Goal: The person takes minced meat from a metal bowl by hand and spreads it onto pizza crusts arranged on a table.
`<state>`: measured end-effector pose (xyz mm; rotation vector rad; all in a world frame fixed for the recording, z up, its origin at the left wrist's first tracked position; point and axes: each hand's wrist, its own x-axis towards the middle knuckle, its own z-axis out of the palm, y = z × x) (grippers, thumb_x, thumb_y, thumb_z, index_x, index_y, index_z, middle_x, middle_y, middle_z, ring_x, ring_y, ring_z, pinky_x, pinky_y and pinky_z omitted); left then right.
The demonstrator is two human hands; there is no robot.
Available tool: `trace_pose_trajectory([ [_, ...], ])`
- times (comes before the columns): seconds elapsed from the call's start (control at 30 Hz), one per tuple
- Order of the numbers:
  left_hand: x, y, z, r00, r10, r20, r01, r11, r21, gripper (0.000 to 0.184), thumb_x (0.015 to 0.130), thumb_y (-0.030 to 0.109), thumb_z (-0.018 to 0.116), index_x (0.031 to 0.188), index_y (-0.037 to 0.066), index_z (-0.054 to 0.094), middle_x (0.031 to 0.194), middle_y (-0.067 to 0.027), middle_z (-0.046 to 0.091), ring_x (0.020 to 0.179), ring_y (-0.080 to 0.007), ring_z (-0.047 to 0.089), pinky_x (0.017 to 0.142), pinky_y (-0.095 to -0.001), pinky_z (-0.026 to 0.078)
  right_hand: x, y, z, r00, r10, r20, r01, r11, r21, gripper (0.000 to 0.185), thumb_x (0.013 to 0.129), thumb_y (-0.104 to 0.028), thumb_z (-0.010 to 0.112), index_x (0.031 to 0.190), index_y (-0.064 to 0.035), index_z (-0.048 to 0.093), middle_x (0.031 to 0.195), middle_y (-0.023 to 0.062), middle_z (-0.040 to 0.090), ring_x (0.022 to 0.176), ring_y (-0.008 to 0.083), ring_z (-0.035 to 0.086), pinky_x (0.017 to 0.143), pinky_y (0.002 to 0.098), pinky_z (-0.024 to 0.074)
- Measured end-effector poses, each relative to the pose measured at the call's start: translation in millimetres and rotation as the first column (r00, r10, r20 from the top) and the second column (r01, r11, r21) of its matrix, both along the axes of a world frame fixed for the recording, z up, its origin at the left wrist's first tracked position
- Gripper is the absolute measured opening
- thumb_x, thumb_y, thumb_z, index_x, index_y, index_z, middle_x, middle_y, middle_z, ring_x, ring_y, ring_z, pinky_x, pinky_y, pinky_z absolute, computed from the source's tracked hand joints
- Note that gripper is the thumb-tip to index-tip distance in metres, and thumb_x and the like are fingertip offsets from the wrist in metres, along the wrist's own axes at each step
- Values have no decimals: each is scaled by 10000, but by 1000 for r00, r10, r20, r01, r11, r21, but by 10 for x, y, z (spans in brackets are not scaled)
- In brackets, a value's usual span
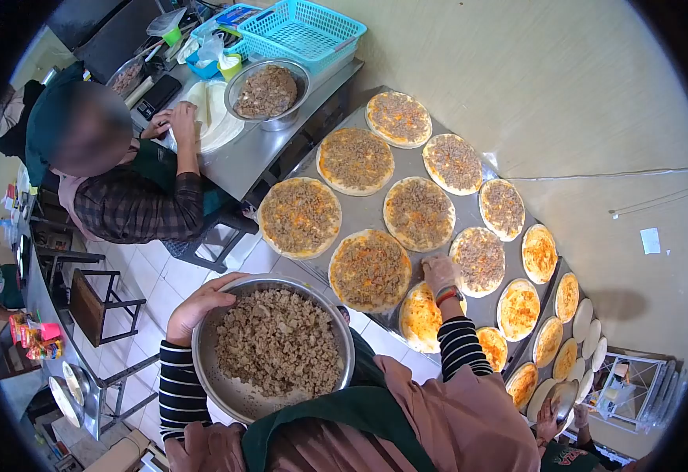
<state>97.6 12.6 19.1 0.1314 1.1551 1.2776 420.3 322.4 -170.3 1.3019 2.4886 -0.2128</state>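
Note:
My left hand (202, 308) grips the rim of a steel mixing bowl (342, 346). Crumbled cooked ground meat (277, 342) fills much of the bowl, which I carry at my front. Over the table, my right hand (441, 274), in a thin clear glove, looks closed and rounded; whatever it may hold is hidden. It hovers between a meat-topped flatbread (370, 271) and a flatbread with only orange sauce (423, 318). Another meat-topped round (478, 262) lies just to its right. Several more topped rounds cover the metal table (352, 224).
At the upper left, a co-worker (136, 181) handles dough sheets (222, 126) beside a bowl of meat mixture (267, 90) and a blue basket (301, 35). Another person's hands (548, 421) work at the lower right among plain dough rounds (584, 321). A stool (96, 307) stands on the left.

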Motion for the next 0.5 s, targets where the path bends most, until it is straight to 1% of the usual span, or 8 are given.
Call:
trace_pose_trajectory([
  [0.03, -7, -10, -25, 1000, -2, 14, 2, 1000, 4, 547, 731, 139, 591, 1208, -73, 427, 1089, -158, 564, 981, -210, 561, 916, -295, 410, -21, -4, -18, 1000, -1, -1, 1, 1000, -3, 225, 834, -250, 458, 933, -190, 651, 972, 53, 615, 923, 229, 576, 788, 378, 469],
  [0.1, -28, 0, -24, 1000, -12, 28, 11, 1000, 11, 541, 734, 130, 586, 1208, -73, 426, 1089, -156, 564, 983, -210, 561, 916, -293, 412, -59, 16, -71, 986, 166, -31, -165, 986, 37, 240, 841, -238, 439, 949, -167, 641, 963, 34, 609, 945, 211, 573, 776, 357, 483],
  [0.23, 2, 7, 36, 1000, -10, 14, 10, 1000, 14, 528, 738, 117, 578, 1207, -72, 425, 1092, -155, 562, 987, -213, 559, 920, -297, 411, -177, 3, -113, 978, 210, 14, -210, 975, 75, 191, 822, -221, 466, 862, -183, 649, 900, 24, 588, 891, 207, 580, 742, 336, 489],
  [0.3, 2, -12, 40, 1000, -5, 21, 5, 1000, 8, 526, 738, 117, 578, 1206, -72, 426, 1094, -156, 561, 988, -214, 559, 923, -300, 409, -165, -32, -36, 968, 231, -99, -219, 969, 116, 166, 806, -218, 488, 854, -174, 640, 902, 27, 586, 862, 210, 578, 735, 335, 489],
  [0.33, -19, -22, 32, 1000, 4, 22, -4, 1000, 1, 526, 739, 115, 577, 1207, -72, 425, 1095, -158, 560, 987, -216, 559, 923, -300, 410, -108, 25, -181, 968, 231, -99, -219, 969, 116, 166, 806, -218, 488, 854, -174, 640, 902, 27, 586, 862, 210, 578, 735, 335, 489],
  [0.37, -24, -32, 29, 1000, 15, 21, -15, 1000, -5, 526, 739, 114, 576, 1208, -72, 425, 1096, -161, 560, 986, -217, 560, 923, -300, 410, 34, 152, -489, 942, 331, -58, -319, 934, 159, 169, 804, -216, 488, 860, -174, 642, 902, 30, 584, 848, 213, 578, 730, 340, 492],
  [0.4, -26, -42, 33, 1000, 16, 20, -16, 1000, -6, 526, 739, 114, 576, 1208, -72, 425, 1096, -161, 560, 986, -217, 560, 923, -300, 410, 27, 157, -470, 905, 426, -13, -415, 888, 197, 172, 802, -214, 488, 867, -175, 643, 902, 33, 582, 834, 215, 578, 724, 344, 494],
  [0.5, -26, -58, 29, 999, 20, 26, -20, 1000, 6, 531, 738, 116, 577, 1210, -73, 424, 1097, -165, 559, 986, -219, 560, 923, -299, 411, 151, 129, -275, 930, 355, -93, -338, 928, 159, 173, 797, -200, 491, 882, -160, 637, 908, 42, 581, 832, 228, 575, 737, 353, 488],
])
